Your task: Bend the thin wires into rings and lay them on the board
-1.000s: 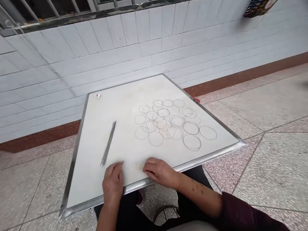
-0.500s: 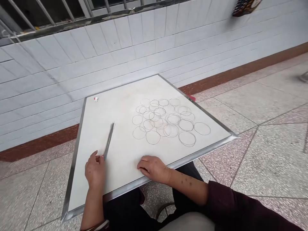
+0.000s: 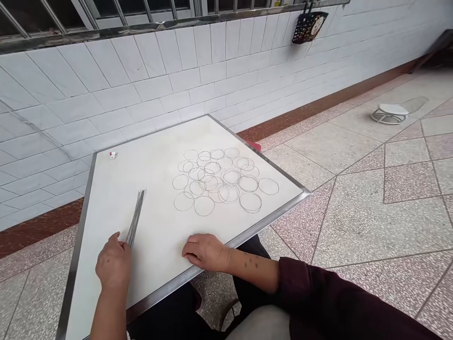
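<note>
My left hand point(image 3: 113, 260) is at the near left of the white table point(image 3: 155, 141), its fingers closed around the near end of a bundle of thin grey wires point(image 3: 136, 215). The wires point away from me and fan slightly at the far end. My right hand point(image 3: 204, 252) rests near the front edge of the table, fingers curled in, with nothing visible in them. Beyond it lie many thin wire rings point(image 3: 204, 206), several overlapping one another, spread over the right middle of the table.
A small white and red object point(image 3: 113, 155) sits at the table's far left corner. Metal trim point(image 3: 283, 208) edges the table, which stands beside a tiled wall point(image 3: 152, 94). A patterned bag point(image 3: 309, 27) hangs on the wall. A low stool point(image 3: 390, 114) stands on the floor to the right.
The view has swung to the right, so the table and both hands sit further left. The fan of wires shows more spread. The rings look unmoved on the table.
</note>
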Tool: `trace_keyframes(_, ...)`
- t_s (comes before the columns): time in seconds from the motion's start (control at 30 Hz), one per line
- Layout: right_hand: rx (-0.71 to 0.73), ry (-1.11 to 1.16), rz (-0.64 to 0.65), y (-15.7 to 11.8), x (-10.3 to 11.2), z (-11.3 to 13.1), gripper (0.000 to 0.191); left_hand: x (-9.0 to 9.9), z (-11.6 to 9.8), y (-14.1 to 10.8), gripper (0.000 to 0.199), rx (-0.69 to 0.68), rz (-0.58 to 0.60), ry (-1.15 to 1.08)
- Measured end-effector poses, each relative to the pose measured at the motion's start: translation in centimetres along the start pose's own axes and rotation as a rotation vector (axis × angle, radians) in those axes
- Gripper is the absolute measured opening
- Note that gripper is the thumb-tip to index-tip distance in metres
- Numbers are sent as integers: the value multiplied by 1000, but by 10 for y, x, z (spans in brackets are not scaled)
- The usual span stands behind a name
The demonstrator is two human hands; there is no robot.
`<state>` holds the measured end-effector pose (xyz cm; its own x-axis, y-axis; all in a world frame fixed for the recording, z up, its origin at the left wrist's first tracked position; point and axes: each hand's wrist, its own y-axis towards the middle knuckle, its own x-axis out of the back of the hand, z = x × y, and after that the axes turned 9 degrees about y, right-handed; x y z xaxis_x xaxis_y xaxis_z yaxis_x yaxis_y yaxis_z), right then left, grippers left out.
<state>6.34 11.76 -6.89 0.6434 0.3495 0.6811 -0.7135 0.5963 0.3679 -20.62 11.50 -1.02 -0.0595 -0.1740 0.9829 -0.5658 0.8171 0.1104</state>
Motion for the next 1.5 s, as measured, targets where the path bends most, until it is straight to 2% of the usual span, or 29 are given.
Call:
trace_keyframes(0.17, -22, 33, 1, 0, -1, -1, 13, 0, -4, -3, 50, -39, -9, 32)
trace_keyframes(0.3, -23, 57, 8, 0, -2, -3, 12, -1, -1, -6, 52, 12, -42, -39)
trace_keyframes(0.47, -23, 135, 2, -5, -3, -2, 12, 2, 6, -15, 52, 99, -102, -240)
trace_keyframes(0.6, -40, 236, -19, -6, -4, -1, 12, 14, 5, -30, 47, 149, -140, -517)
trace_keyframes(0.7, -86, 316, -26, -4, -3, 1, 12, 23, -7, -56, 45, 136, -27, -801)
trace_keyframes(0.83, -206, 481, -48, -1, 8, 11, 20, 32, -35, -110, 53, 86, 179, -1106)
trace_keyframes(0.9, -375, 928, -86, -4, 18, 19, 26, 36, -47, -134, 53, 67, 354, -1257)
trace_keyframes(0.93, -409, 1094, -76, -6, 23, 23, 32, 39, -51, -144, 51, 48, 445, -1284)
trace_keyframes(1.03, -473, 1288, -45, -20, 37, 33, 34, 43, -55, -161, 48, -45, 556, -1195)
trace_keyframes(1.13, -524, 1301, -64, -36, 45, 39, 37, 41, -49, -162, 42, -64, 554, -1150)
trace_keyframes(1.2, -556, 1307, -176, -44, 48, 42, 39, 36, -44, -159, 40, 16, 488, -1234)
trace_keyframes(1.27, -581, 1319, -323, -48, 51, 45, 38, 28, -44, -161, 39, 182, 369, -1425)
trace_keyframes(1.33, -591, 1337, -431, -50, 51, 49, 36, 19, -52, -169, 41, 223, 285, -1485)
trace_keyframes(1.4, -587, 1357, -475, -51, 50, 55, 35, 11, -69, -184, 44, 248, 321, -1541)
trace_keyframes(1.47, -567, 1370, -474, -52, 47, 63, 35, 6, -89, -201, 45, 187, 436, -1603)
trace_keyframes(1.5, -555, 1371, -464, -52, 45, 66, 35, 4, -98, -210, 43, 158, 448, -1638)
